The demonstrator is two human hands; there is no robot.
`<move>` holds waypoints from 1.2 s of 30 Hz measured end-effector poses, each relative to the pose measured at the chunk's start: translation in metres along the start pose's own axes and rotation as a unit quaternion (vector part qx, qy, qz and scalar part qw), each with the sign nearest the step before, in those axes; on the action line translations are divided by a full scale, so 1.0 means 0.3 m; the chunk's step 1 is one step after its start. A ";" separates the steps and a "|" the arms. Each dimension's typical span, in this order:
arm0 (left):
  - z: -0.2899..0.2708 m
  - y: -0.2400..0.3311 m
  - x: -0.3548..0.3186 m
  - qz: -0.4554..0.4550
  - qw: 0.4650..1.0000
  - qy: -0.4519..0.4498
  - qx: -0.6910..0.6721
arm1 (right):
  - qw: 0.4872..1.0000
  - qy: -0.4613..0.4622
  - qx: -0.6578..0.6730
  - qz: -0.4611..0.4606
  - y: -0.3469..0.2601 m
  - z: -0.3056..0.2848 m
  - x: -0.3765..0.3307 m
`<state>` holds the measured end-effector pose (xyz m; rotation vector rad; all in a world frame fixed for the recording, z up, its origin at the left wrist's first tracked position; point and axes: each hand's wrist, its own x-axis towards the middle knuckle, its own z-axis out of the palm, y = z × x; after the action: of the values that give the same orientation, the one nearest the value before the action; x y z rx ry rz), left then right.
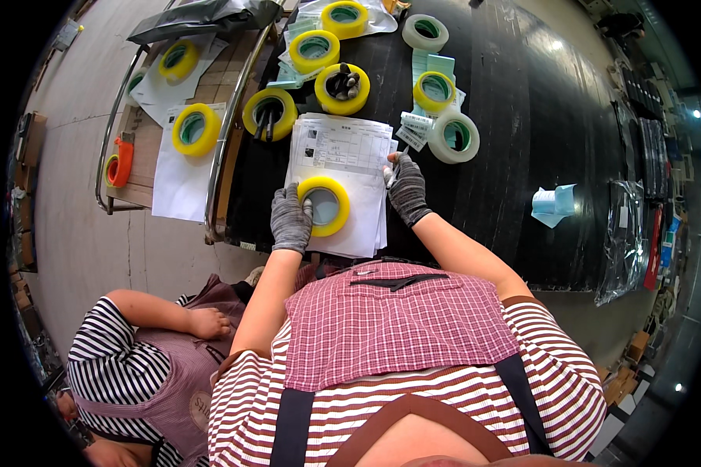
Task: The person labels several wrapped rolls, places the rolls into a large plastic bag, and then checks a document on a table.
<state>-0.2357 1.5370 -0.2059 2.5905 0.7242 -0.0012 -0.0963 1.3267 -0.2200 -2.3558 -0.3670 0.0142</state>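
Note:
My left hand, in a grey glove with bare fingertips, lies flat on the left edge of a stack of printed sheets. Its thumb touches the rim of a yellow tape roll lying on the white lower part of the stack. At the stack's right edge is my right hand, gloved the same way, its fingers curled together. What they pinch is too small to make out. Just beyond that hand are small white barcode labels and a clear tape roll.
Several yellow tape rolls stand on the black table, two holding dark tools. A crumpled light-blue paper lies right. Left, a metal-framed cart carries more rolls and an orange tape dispenser. A co-worker is close at lower left.

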 end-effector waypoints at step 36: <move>0.033 -0.040 0.004 0.037 0.998 0.023 -0.051 | 0.992 -0.066 0.064 0.092 -0.034 0.038 -0.033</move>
<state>-0.2395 1.5427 -0.2199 2.5263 0.6264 0.1156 -0.1096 1.3389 -0.2222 -2.2593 -0.2046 0.2744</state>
